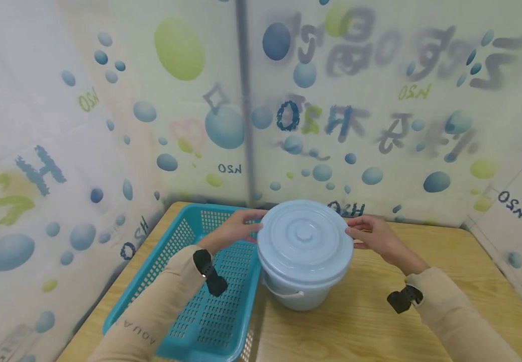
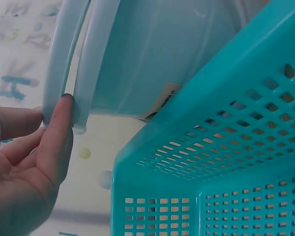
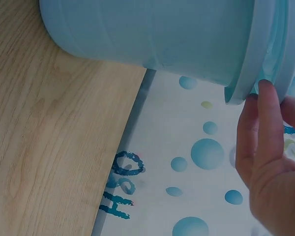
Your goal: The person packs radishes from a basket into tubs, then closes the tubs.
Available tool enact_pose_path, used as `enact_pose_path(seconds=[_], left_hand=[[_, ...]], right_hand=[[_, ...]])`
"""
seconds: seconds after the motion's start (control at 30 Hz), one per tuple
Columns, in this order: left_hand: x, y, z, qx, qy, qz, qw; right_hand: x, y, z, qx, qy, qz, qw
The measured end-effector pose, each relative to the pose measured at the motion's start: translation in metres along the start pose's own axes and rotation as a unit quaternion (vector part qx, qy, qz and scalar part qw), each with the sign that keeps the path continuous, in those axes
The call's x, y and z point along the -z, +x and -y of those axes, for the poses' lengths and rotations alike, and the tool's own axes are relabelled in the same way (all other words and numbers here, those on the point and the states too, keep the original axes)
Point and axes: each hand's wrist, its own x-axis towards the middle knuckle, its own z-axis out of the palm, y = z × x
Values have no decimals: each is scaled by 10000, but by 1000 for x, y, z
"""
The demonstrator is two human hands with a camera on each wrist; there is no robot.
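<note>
A light blue bucket (image 1: pixel 300 297) stands on the wooden table, its round lid (image 1: pixel 305 236) sitting over the top. In both wrist views a narrow gap shows between lid and bucket rim. My left hand (image 1: pixel 238 230) pinches the lid's left edge, thumb on the outer side and fingertips in the gap, as the left wrist view shows. On the opposite edge my right hand (image 1: pixel 380 240) holds the lid the same way, with fingertips (image 3: pixel 267 91) under it. The bucket's white-gripped handle (image 1: pixel 293 294) hangs down at the front.
A teal perforated basket (image 1: pixel 248 301) stands left of the bucket, right beside it, under my left forearm. The wooden table (image 1: pixel 378 311) extends to the right and front. Behind it hangs a patterned curtain (image 1: pixel 360 100) with bubbles and lettering.
</note>
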Motion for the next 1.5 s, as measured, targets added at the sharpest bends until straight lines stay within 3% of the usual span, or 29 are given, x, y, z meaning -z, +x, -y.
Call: enact_pose_path(seconds=[0.13,0.43,0.67,0.93,1.33,1.5], left_hand=[[0,-3,1,27,-61,-57,10000],[-3,-3,4,467,78,-250,9986],[-5,-3,8,391,54,-185,9990],[-7,-3,10,583,115,-340,9977],[-5,-2,17,560,-135,-204,9981],[-2,-3,18,607,-165,-60,9980]], right_hand=[[-2,1,0,35,18,-52,10000],[-2,-1,-1,-48,-52,-122,9999],[-2,-1,-4,-93,-173,-175,9997],[-6,0,-15,-216,-65,-144,9996],[-8,-1,-21,-121,138,-198,9996],[-5,-4,-24,-33,-155,-86,9998]])
